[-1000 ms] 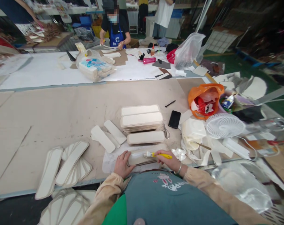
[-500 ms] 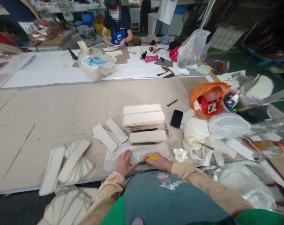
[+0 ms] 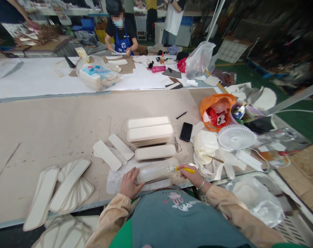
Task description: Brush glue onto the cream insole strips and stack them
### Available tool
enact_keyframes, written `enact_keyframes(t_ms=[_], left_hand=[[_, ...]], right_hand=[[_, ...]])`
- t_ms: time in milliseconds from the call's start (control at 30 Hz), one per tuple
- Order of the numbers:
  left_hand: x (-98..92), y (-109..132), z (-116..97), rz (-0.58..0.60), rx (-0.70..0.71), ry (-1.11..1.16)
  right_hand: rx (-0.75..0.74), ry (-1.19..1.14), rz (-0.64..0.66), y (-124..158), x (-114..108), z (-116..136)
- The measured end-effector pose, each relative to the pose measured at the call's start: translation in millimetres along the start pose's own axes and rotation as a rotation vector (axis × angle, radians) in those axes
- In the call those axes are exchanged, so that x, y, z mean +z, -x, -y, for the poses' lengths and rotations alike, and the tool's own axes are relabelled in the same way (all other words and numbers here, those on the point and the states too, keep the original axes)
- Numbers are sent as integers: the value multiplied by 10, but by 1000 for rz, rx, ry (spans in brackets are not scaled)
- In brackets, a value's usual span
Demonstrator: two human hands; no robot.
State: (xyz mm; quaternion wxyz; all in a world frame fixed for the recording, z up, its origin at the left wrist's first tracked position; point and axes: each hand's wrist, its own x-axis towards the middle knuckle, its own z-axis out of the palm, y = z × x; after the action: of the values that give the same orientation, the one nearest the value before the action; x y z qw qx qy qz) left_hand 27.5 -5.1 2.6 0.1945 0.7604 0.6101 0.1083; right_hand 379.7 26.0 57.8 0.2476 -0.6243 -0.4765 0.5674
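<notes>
My left hand [image 3: 129,183] presses down on the left end of a long pale rounded piece [image 3: 156,172] that lies on a white sheet [image 3: 115,179] at the table's near edge. My right hand [image 3: 191,175] is closed on a yellow-handled brush [image 3: 183,169], whose bristles touch the right end of that piece. Just beyond it lie three stacks of similar cream pieces [image 3: 149,132], and loose flat strips [image 3: 112,151] lie to their left.
More finished pieces fan out at the near left [image 3: 60,187]. A black phone [image 3: 186,131], a small white fan [image 3: 236,137], an orange bag [image 3: 216,110] and scraps crowd the right. A person in a blue apron [image 3: 121,34] works at the far table beside a plastic-wrapped bundle [image 3: 98,74].
My right hand has slid the brush from the piece's left-middle out to its right end. The left hand stays on the left end. The camera view has shifted slightly.
</notes>
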Motion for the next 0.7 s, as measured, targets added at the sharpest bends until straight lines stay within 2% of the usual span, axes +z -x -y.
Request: enact_keyframes(t_ms=[167, 333, 533, 700], left_hand=[[-12, -3, -23, -14, -8, 6], [-17, 2, -40, 17, -39, 12], [-27, 0, -39, 64, -73, 48], [-42, -9, -26, 64, -61, 80]], right_hand=[[-59, 125, -111, 85, -180, -2], [-159, 173, -193, 143, -137, 26], [-76, 90, -206, 97, -58, 12], [-39, 31, -214, 61, -60, 159]])
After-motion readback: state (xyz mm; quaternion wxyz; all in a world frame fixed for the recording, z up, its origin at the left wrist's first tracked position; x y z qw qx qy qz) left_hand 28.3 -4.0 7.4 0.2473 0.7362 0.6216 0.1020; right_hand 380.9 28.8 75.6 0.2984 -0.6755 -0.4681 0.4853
